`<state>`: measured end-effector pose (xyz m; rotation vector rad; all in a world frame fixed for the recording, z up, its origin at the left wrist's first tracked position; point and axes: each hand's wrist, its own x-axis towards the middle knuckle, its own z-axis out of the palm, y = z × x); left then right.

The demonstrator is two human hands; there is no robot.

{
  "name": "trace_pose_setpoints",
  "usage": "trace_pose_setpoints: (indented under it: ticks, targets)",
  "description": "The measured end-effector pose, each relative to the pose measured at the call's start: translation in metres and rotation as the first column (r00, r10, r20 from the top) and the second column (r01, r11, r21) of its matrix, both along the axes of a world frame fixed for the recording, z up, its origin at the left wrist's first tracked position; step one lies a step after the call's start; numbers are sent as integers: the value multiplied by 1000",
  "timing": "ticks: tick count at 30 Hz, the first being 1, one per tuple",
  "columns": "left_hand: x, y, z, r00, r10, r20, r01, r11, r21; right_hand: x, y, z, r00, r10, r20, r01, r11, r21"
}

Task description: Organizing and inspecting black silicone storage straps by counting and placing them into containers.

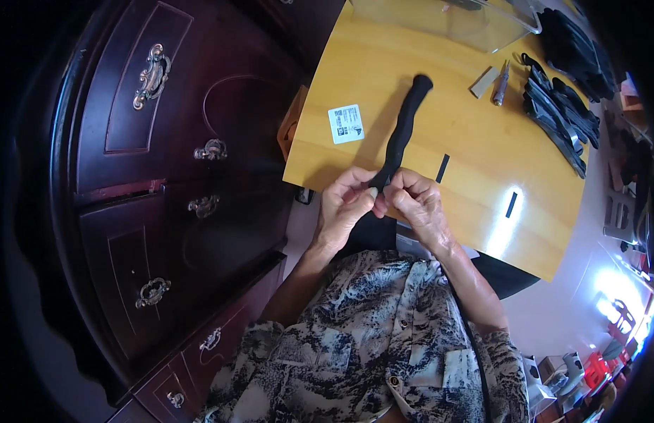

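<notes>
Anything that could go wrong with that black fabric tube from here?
The left grip and right grip pinch the near end of the black fabric tube, so its long free part might swing and brush the white card on the table. Both grips partly hide that end, so a snag there could go unseen.

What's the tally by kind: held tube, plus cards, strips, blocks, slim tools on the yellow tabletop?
Long black fabric tube, held: 1
White squarish printed card: 1
Thin black rectangular strips: 2
Tan rectangular block: 1
Slim greyish screwdriver-like tool: 1
Total: 6
</notes>
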<state>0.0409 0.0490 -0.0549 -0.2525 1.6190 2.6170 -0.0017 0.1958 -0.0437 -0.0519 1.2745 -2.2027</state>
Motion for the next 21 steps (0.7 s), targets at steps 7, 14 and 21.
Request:
trace_pose_setpoints:
  ticks: [7, 14, 21]
  targets:
    - [-2, -2, 15, 990, -68, 120, 70, 997, -15, -6, 6, 7, 921, 198, -335, -27, 892, 451]
    - [3, -14, 26, 998, -32, 56, 49, 934, -355, -21, 24, 19, 959, 246, 138, -239, 969, -61]
    - [6, -5, 38, 1000, 0, -13, -5, 931, -364, -32, 41, 31, 917, 278, -286, -125, 881, 457]
